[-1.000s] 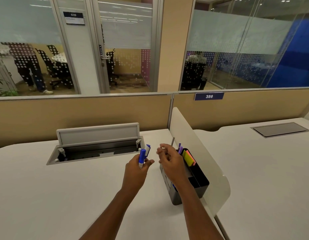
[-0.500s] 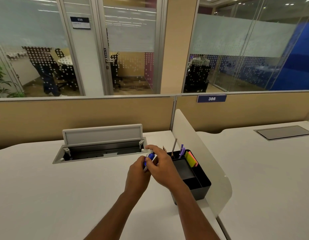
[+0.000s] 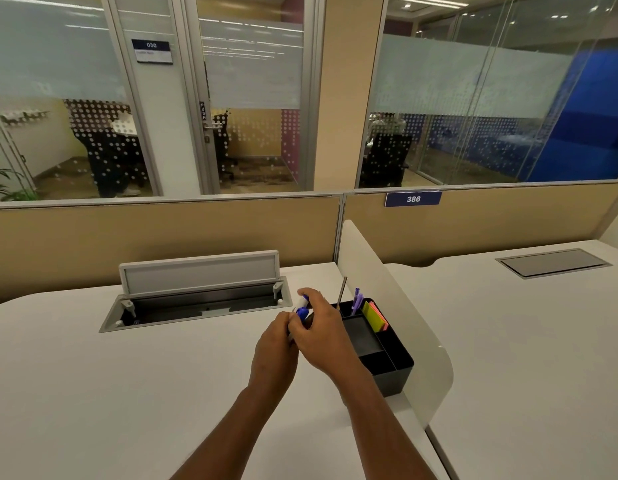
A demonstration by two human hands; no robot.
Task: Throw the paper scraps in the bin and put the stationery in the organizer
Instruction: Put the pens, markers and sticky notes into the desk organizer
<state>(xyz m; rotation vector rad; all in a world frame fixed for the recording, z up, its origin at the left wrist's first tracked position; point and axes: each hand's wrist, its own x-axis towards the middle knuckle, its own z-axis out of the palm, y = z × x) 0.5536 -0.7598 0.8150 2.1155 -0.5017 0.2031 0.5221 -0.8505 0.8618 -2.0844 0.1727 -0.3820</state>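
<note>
While both hands meet above the white bench (image 3: 134, 393), the left hand (image 3: 273, 344) is curled around blue-and-white markers (image 3: 302, 308), its fingers pressed together about the barrels. The right hand (image 3: 321, 332) overlaps it from the right, its fingers (image 3: 309, 294) pinching the top of one marker. Just beside the hands, to their right, the black organizer (image 3: 392, 367) stands against a low white divider (image 3: 421, 344). In its far compartments are a pencil (image 3: 342, 292), purple pens (image 3: 356, 301) and coloured sticky notes (image 3: 375, 317). An open cable tray (image 3: 196, 303) lies behind, to the left.
</note>
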